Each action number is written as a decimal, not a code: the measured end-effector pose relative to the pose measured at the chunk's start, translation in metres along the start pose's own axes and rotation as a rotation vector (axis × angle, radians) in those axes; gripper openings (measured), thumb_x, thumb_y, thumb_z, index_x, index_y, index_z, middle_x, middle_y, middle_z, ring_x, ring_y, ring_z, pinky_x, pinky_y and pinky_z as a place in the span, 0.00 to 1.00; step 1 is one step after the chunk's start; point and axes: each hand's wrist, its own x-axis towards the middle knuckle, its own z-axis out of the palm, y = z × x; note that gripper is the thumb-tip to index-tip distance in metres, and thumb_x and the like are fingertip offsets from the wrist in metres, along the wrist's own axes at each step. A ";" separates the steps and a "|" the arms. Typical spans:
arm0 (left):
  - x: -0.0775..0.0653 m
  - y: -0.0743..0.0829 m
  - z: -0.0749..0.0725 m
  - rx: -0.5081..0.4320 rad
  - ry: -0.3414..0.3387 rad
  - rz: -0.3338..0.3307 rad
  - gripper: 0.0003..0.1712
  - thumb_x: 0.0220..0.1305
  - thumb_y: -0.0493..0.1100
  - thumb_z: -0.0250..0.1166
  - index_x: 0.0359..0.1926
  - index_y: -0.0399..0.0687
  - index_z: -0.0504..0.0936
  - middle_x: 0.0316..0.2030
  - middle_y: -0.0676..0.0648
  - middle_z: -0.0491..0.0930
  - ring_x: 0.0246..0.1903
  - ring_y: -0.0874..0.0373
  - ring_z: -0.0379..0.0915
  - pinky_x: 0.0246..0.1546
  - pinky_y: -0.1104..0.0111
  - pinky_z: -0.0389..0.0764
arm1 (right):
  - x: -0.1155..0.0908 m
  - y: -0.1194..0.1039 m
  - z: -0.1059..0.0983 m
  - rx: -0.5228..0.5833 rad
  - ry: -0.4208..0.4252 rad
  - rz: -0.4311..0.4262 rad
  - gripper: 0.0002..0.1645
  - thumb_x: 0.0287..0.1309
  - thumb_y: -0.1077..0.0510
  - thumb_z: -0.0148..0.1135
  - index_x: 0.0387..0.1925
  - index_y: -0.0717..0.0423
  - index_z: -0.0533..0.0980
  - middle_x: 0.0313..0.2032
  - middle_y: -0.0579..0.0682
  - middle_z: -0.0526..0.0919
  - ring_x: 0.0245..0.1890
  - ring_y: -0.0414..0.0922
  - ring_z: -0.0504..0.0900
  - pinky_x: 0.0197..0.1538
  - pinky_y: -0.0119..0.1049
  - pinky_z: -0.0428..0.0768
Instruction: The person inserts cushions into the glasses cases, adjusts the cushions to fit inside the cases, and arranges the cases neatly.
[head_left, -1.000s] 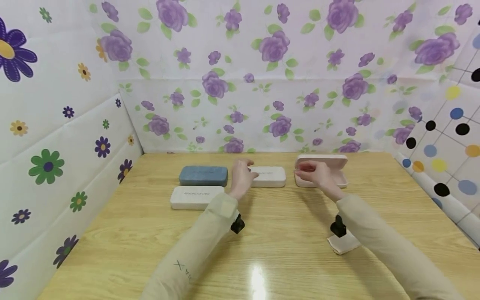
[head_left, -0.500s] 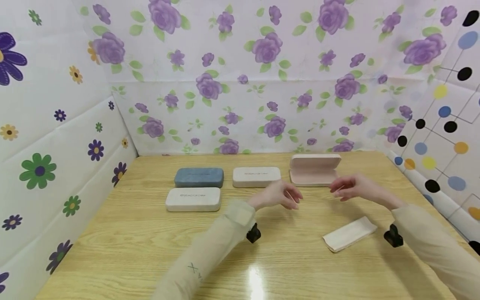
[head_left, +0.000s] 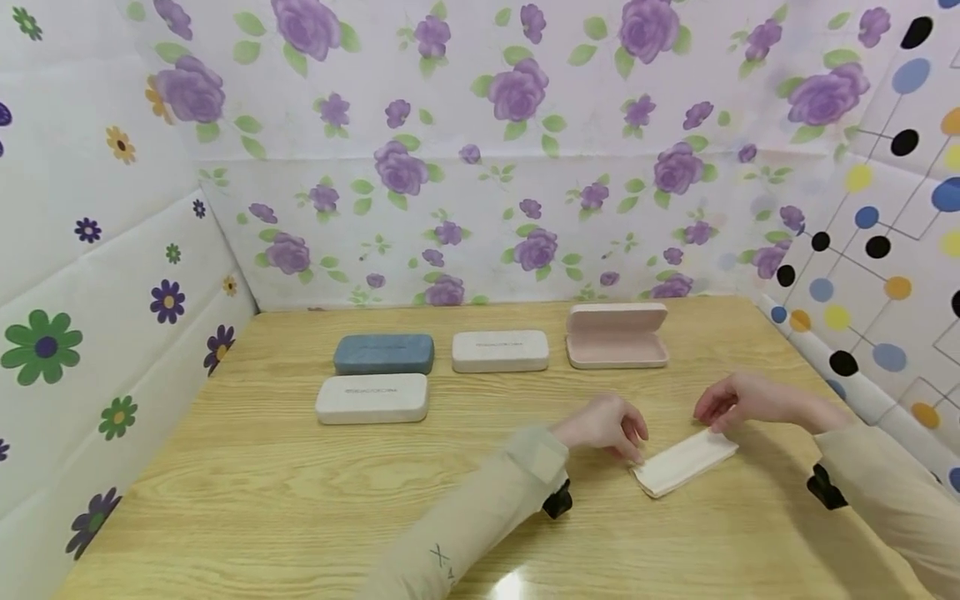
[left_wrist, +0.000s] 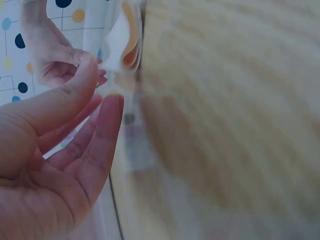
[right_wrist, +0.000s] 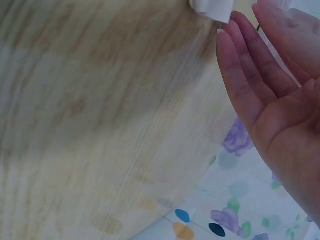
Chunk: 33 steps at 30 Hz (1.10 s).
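Observation:
A folded cream cloth (head_left: 684,463) lies slantwise on the wooden table, with a hand at each end. Loosely bent, my left hand (head_left: 604,427) is at the cloth's near left corner. In the left wrist view its thumb and fingers are apart, holding nothing, and the cloth's folded edge (left_wrist: 131,37) shows beyond them. My right hand (head_left: 753,402) hovers at the far right end, fingertips by the cloth's edge. The right wrist view shows relaxed fingers (right_wrist: 237,65) just beside the cloth (right_wrist: 212,8); whether they touch it I cannot tell.
Behind the hands stands an open pink glasses case (head_left: 617,337). Left of it are a closed white case (head_left: 500,352), a blue case (head_left: 383,355) and another white case (head_left: 372,399). Patterned sheets (head_left: 480,150) wall the table (head_left: 300,500) at the back and sides.
Both hands have come away from the cases toward the front right and down to the cloth. The right hand has left the open pink case. The cases and cloth stay put.

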 end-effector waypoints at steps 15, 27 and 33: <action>0.000 0.007 0.013 0.235 0.068 -0.057 0.11 0.19 0.47 0.66 0.13 0.53 0.73 0.09 0.61 0.67 0.09 0.71 0.58 0.10 0.82 0.60 | -0.007 0.006 0.010 -0.085 0.035 0.058 0.12 0.30 0.57 0.58 0.23 0.55 0.69 0.19 0.48 0.71 0.19 0.40 0.67 0.20 0.29 0.66; -0.006 -0.009 -0.002 -0.398 0.100 -0.046 0.04 0.37 0.29 0.54 0.20 0.39 0.67 0.15 0.48 0.68 0.15 0.57 0.66 0.14 0.70 0.68 | 0.004 0.006 0.006 0.101 0.140 0.056 0.08 0.39 0.60 0.51 0.24 0.60 0.65 0.17 0.54 0.68 0.14 0.42 0.64 0.16 0.35 0.64; -0.008 -0.013 -0.021 -0.669 0.309 -0.083 0.08 0.35 0.26 0.50 0.24 0.32 0.66 0.17 0.43 0.67 0.15 0.53 0.66 0.16 0.64 0.68 | 0.012 0.004 0.003 0.250 0.199 0.120 0.11 0.40 0.60 0.50 0.28 0.63 0.63 0.19 0.61 0.66 0.14 0.48 0.66 0.17 0.42 0.66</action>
